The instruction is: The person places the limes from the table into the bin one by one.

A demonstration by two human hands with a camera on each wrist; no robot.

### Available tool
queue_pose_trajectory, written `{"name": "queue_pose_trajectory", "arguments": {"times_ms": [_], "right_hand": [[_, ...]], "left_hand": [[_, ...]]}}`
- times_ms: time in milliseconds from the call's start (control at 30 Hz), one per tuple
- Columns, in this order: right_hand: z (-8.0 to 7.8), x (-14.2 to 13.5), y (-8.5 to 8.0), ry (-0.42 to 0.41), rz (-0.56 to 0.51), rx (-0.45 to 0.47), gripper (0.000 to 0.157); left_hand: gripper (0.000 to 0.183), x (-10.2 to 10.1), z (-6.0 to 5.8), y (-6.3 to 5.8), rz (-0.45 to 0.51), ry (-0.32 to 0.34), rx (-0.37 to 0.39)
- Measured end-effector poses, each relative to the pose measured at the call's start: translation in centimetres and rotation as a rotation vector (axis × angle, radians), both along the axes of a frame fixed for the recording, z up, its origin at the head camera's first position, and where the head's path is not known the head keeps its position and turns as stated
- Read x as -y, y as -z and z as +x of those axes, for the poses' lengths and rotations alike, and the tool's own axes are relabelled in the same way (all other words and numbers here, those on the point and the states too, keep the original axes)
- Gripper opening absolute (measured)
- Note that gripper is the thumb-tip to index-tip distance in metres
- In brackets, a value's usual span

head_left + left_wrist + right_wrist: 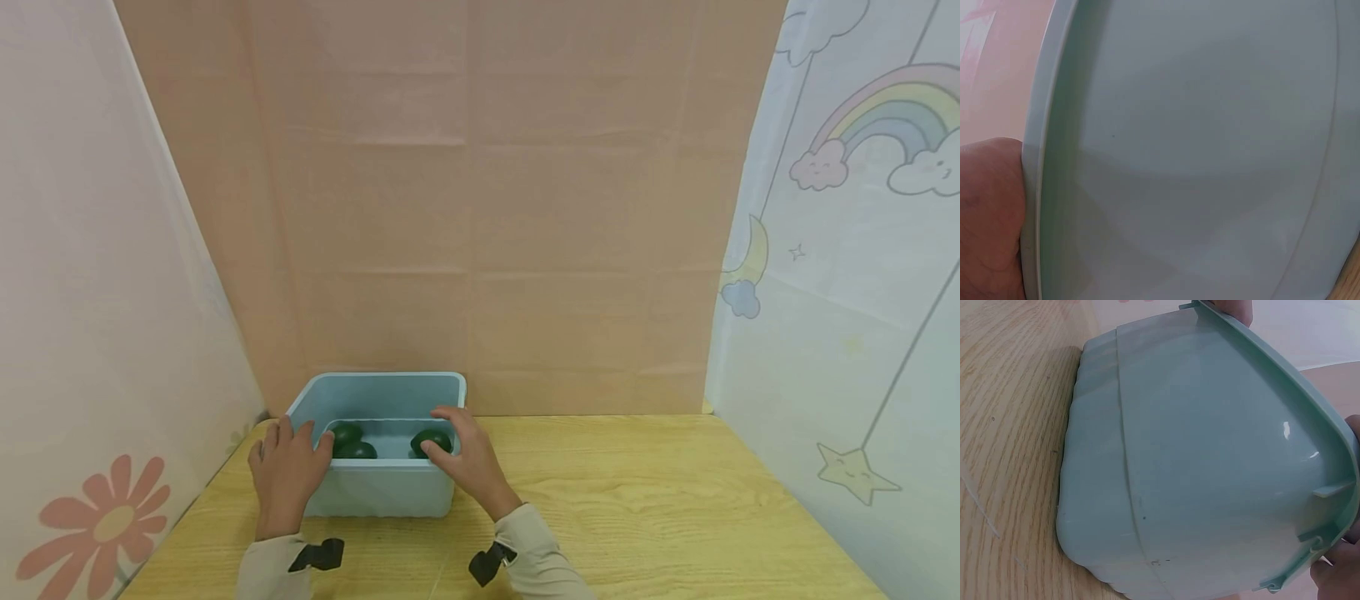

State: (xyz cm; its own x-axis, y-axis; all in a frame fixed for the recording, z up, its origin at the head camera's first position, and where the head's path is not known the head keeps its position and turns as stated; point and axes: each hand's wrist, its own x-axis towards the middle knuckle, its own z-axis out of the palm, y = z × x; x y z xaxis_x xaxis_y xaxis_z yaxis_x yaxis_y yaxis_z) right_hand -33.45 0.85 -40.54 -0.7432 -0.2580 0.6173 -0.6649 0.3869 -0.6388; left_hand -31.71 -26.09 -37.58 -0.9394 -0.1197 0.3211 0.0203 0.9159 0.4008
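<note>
A light blue plastic bin stands on the table, with dark green, glossy oval fruits resembling avocados inside. Two of these fruits lie together on the left. My left hand rests over the bin's front left corner, its fingers spread and its thumb reaching past the rim towards that pair. Over the right end, my right hand spreads its thumb and forefinger around a third fruit. That thumb overlaps the fruit's lower edge, while a gap shows below the forefinger; the other fingers are hidden.
A yellow wood-grain table extends to the right of the bin. Behind stands a creased brown backdrop. Printed white sheets hang on both sides, the left one with a red flower. Each beige sleeve has a black strap at the wrist.
</note>
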Motion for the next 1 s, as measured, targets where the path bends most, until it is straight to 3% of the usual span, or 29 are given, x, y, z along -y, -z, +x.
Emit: {"name": "queue_pose_trajectory", "arguments": {"times_ms": [500,1000], "right_hand": [[0.04,0.03,-0.07,0.004,-0.005,-0.014,0.042],[-0.09,0.03,0.03,0.014,-0.012,-0.048,0.037]], "left_hand": [[0.057,0.14,-0.23,0.45,-0.001,0.010,-0.072],[0.059,0.00,-0.07,0.14,0.011,0.006,-0.084]]}}
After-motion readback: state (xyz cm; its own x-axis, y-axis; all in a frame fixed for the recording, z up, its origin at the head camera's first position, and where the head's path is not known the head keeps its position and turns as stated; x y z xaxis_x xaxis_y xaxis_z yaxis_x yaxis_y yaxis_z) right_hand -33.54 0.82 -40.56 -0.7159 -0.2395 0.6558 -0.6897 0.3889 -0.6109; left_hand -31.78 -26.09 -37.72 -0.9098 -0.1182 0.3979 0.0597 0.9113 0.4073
